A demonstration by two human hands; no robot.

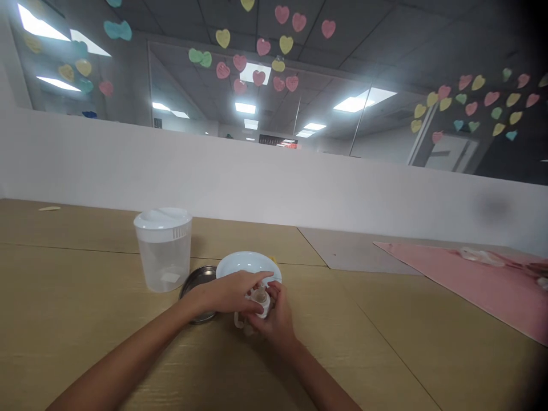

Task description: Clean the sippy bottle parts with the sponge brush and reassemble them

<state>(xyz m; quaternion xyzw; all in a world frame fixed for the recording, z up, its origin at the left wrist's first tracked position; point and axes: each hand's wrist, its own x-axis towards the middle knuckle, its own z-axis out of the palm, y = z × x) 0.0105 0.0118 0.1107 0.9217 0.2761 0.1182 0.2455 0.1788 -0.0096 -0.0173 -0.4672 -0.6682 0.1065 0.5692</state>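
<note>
Both hands are closed around what looks like a baby bottle (265,307), with a pale teat on top, a white collar and a curved handle low on its left. My left hand (237,290) reaches over from the left, its thumb at the collar and its index finger stretched past the teat. From the right, my right hand (278,317) wraps the other side, fingertips near the collar. Most of the bottle's body is hidden by the hands. Just behind them is a white bowl (246,260), and left of it a round metal dish (201,277), partly covered by my left wrist.
A clear plastic bucket with a white lid (162,251) stands at the left on the brown table (342,354). Farther right lies a pink mat (471,285) with a crumpled clear plastic piece (482,257) on it. A white wall (257,182) runs behind the table.
</note>
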